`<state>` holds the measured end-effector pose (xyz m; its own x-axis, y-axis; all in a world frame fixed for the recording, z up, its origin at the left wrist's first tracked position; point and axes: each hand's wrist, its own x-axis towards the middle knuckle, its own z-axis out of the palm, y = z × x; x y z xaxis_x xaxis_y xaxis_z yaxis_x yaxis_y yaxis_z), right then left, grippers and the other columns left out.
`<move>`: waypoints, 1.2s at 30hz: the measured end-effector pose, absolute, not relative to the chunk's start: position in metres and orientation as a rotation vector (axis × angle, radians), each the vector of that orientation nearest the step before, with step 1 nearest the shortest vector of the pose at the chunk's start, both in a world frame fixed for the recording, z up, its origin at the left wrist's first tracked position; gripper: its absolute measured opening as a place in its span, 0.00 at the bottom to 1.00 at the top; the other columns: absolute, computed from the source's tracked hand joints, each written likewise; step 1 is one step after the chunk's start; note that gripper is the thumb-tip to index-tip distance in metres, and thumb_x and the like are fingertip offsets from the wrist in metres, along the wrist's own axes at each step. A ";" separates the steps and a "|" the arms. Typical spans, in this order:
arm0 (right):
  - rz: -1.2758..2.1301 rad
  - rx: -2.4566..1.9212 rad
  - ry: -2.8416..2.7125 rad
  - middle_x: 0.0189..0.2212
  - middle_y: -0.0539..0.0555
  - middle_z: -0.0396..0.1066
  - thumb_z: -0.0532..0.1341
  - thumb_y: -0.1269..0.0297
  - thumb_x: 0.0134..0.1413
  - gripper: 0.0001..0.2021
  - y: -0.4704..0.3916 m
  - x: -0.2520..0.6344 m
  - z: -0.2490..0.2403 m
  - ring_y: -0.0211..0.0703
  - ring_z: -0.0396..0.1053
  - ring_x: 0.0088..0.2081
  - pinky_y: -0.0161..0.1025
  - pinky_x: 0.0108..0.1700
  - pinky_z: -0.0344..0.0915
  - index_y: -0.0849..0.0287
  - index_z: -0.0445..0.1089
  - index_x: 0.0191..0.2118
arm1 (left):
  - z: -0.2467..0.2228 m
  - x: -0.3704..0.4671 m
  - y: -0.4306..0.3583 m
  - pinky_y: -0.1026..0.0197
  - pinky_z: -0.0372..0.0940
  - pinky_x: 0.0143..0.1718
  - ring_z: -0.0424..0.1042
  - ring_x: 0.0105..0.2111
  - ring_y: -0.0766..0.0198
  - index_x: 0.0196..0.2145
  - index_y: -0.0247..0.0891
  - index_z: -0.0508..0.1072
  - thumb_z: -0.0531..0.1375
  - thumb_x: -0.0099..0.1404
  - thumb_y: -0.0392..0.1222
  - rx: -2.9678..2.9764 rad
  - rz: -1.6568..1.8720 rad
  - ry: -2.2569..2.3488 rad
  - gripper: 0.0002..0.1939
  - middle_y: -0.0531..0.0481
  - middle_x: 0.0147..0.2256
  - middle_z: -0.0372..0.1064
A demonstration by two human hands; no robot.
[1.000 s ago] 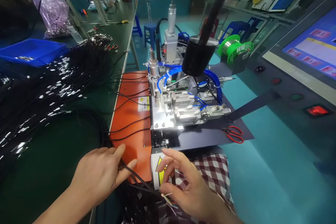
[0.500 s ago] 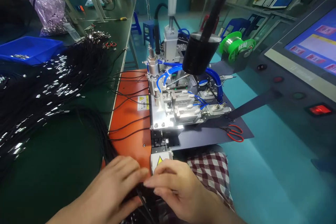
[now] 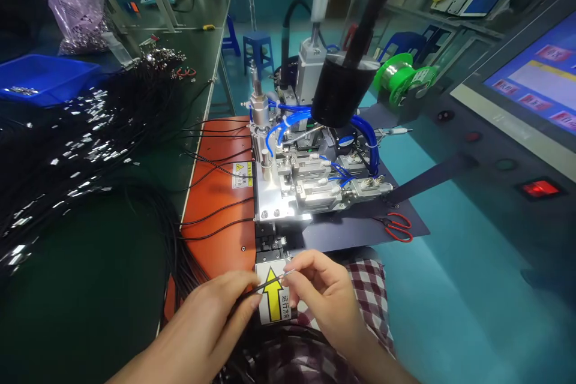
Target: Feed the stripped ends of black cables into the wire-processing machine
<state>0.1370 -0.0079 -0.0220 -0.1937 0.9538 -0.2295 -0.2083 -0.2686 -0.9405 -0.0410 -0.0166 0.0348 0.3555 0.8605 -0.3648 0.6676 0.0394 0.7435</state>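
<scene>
A thin black cable (image 3: 265,284) runs between my two hands, in front of a white plate with a yellow arrow (image 3: 272,300). My left hand (image 3: 220,306) is closed, pinching the cable's black jacket between thumb and fingers. At the stripped end, where fine wires (image 3: 288,274) show, my right hand (image 3: 321,291) pinches with thumb and forefinger. Beyond the hands stands a metal machine (image 3: 310,186) with blue air hoses. Several black cables lie over its orange plate (image 3: 220,180) and run into its left side.
A large heap of black cables (image 3: 90,150) covers the bench at left, near a blue tray (image 3: 45,78). Red-handled scissors (image 3: 398,228) lie on the machine's dark base. A green wire spool (image 3: 405,78) sits behind. A screen panel (image 3: 535,84) stands at right. A black cylinder (image 3: 344,90) hangs overhead.
Both hands have risen slightly, and my right hand has moved right. The cable's stripped end now shows between them. The machine's upright rear cylinder has shifted right and tilted.
</scene>
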 end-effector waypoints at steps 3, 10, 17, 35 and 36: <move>1.533 -1.183 -1.114 0.25 0.49 0.69 0.62 0.69 0.51 0.02 -0.007 0.139 -0.020 0.34 0.64 0.24 0.32 0.27 0.62 0.59 0.71 0.29 | 0.034 -0.027 -0.013 0.63 0.61 0.34 0.66 0.34 0.62 0.47 0.44 0.63 0.49 0.68 0.45 1.605 0.471 1.282 0.12 0.51 0.34 0.67; 1.742 -1.027 -0.858 0.25 0.48 0.69 0.61 0.59 0.54 0.09 0.001 0.149 -0.023 0.33 0.62 0.22 0.33 0.27 0.59 0.60 0.71 0.36 | 0.017 -0.017 0.002 0.67 0.49 0.20 0.55 0.20 0.72 0.48 0.42 0.60 0.51 0.69 0.47 1.088 0.618 1.070 0.12 0.52 0.29 0.68; 1.844 -0.927 -0.741 0.21 0.46 0.64 0.64 0.57 0.52 0.11 0.005 0.144 -0.023 0.31 0.58 0.21 0.31 0.25 0.54 0.61 0.69 0.31 | 0.016 -0.016 0.002 0.68 0.46 0.19 0.52 0.20 0.73 0.49 0.42 0.58 0.52 0.69 0.47 1.025 0.632 1.024 0.13 0.53 0.29 0.68; 1.504 -1.098 -1.142 0.23 0.48 0.67 0.59 0.66 0.56 0.06 -0.009 0.132 -0.028 0.35 0.61 0.24 0.33 0.27 0.60 0.59 0.67 0.29 | 0.010 -0.015 0.000 0.69 0.50 0.21 0.58 0.23 0.71 0.45 0.41 0.64 0.53 0.68 0.45 1.020 0.685 1.016 0.09 0.56 0.25 0.63; 1.477 -1.121 -1.163 0.23 0.48 0.66 0.59 0.66 0.56 0.06 -0.010 0.132 -0.029 0.35 0.61 0.24 0.33 0.27 0.60 0.59 0.67 0.29 | 0.009 -0.015 0.000 0.69 0.52 0.23 0.60 0.25 0.70 0.44 0.41 0.65 0.53 0.68 0.45 1.028 0.696 1.017 0.09 0.55 0.27 0.64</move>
<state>0.1319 -0.0096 -0.0289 -0.1652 0.9798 -0.1125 -0.1203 -0.1333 -0.9837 -0.0147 -0.0005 0.0090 0.3903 0.8530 -0.3465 -0.0136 0.3816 0.9242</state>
